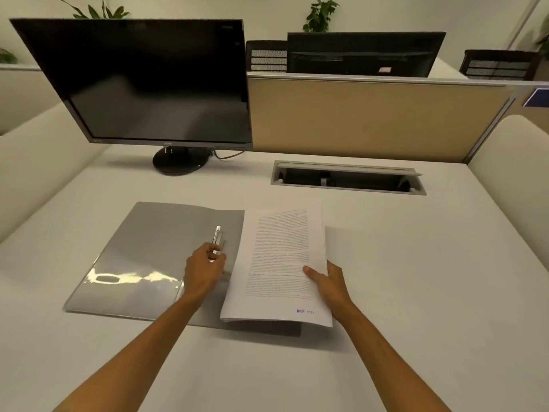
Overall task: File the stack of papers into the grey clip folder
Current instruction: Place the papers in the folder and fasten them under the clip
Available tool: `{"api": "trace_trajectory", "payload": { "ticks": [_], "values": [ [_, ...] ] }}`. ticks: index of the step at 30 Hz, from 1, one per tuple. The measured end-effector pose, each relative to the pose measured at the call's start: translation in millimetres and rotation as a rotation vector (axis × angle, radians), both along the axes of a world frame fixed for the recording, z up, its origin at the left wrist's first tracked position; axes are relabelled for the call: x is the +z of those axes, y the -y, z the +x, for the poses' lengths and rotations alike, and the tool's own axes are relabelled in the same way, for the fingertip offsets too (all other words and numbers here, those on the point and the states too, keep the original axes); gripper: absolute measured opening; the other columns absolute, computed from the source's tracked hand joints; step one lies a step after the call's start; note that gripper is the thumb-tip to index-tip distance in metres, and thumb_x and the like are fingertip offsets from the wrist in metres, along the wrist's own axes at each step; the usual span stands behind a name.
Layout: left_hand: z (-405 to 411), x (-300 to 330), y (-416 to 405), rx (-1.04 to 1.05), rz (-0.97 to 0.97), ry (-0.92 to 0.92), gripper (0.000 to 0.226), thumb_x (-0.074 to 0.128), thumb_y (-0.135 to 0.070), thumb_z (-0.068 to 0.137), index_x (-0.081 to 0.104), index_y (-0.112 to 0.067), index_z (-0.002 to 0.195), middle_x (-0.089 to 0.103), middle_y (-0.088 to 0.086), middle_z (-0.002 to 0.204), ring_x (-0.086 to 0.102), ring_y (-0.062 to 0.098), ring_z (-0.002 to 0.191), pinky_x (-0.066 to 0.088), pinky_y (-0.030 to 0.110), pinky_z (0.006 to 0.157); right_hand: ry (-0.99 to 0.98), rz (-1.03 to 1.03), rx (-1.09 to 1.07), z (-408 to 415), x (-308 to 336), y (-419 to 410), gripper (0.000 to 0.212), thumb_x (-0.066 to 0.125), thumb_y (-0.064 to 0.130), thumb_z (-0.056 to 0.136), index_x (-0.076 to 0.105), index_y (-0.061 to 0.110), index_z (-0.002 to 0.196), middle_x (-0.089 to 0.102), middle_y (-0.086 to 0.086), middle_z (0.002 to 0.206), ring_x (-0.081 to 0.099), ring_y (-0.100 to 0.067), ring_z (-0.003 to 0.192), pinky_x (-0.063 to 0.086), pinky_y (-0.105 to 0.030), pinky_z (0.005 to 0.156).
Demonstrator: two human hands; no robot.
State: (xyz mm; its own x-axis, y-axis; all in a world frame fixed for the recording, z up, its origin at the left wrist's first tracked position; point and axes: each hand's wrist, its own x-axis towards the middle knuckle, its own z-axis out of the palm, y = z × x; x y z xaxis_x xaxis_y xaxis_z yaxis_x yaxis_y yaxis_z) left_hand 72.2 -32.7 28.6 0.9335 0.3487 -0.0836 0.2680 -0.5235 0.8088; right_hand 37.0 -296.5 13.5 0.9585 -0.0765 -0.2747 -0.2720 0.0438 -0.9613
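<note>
The grey clip folder (154, 248) lies open on the white desk, its left flap carrying a shiny clear pocket. A metal clip lever (218, 237) stands raised near the folder's spine. My left hand (205, 270) pinches the lower end of that lever. The stack of printed papers (279, 263) covers the folder's right half, its near edge lifted a little off the folder. My right hand (326, 282) grips the stack at its right edge, thumb on top of the page.
A black monitor (148, 81) on a round stand occupies the back left. A cable slot (347, 178) is cut into the desk behind the papers. A tan partition (371, 117) closes off the back; cream side panels flank the desk.
</note>
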Motion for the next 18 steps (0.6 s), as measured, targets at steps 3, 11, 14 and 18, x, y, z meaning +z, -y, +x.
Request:
{"api": "trace_trajectory", "payload": {
  "ticks": [3, 11, 14, 18],
  "values": [
    [4.4, -5.3, -22.3, 0.023, 0.076, 0.033, 0.019, 0.061, -0.023, 0.088, 0.062, -0.013, 0.104, 0.069, 0.01, 0.1, 0.066, 0.023, 0.081, 0.057, 0.039, 0.08, -0.002, -0.01, 0.004, 2.5, -3.9, -12.9, 0.021, 0.063, 0.021, 0.09, 0.063, 0.026, 0.111, 0.071, 0.003, 0.109, 0.071, -0.019, 0.092, 0.06, -0.03, 0.071],
    [13.1, -26.9, -62.2, -0.101, 0.247, 0.008, 0.036, 0.064, -0.024, 0.086, 0.057, -0.014, 0.119, 0.057, 0.01, 0.129, 0.053, 0.031, 0.118, 0.039, 0.047, 0.104, -0.021, -0.014, 0.014, 8.7, -7.4, -40.5, 0.019, 0.062, 0.023, 0.091, 0.061, 0.027, 0.109, 0.071, 0.004, 0.108, 0.071, -0.018, 0.091, 0.06, -0.028, 0.069],
    [16.3, -31.0, -68.3, -0.139, 0.287, 0.003, 0.038, 0.064, -0.026, 0.086, 0.057, -0.014, 0.121, 0.054, 0.01, 0.134, 0.051, 0.03, 0.121, 0.037, 0.048, 0.105, -0.03, -0.019, 0.015, 11.5, -8.9, -46.8, 0.02, 0.062, 0.024, 0.091, 0.061, 0.025, 0.11, 0.071, 0.004, 0.108, 0.071, -0.018, 0.092, 0.06, -0.029, 0.07],
    [18.0, -35.5, -72.9, -0.172, 0.317, 0.014, 0.032, 0.064, -0.026, 0.084, 0.061, -0.014, 0.114, 0.055, 0.008, 0.131, 0.052, 0.028, 0.118, 0.039, 0.045, 0.104, -0.031, -0.023, 0.012, 14.3, -11.0, -53.2, 0.025, 0.062, 0.023, 0.091, 0.061, 0.021, 0.115, 0.07, 0.002, 0.11, 0.071, -0.018, 0.093, 0.06, -0.03, 0.072]
  ]
}}
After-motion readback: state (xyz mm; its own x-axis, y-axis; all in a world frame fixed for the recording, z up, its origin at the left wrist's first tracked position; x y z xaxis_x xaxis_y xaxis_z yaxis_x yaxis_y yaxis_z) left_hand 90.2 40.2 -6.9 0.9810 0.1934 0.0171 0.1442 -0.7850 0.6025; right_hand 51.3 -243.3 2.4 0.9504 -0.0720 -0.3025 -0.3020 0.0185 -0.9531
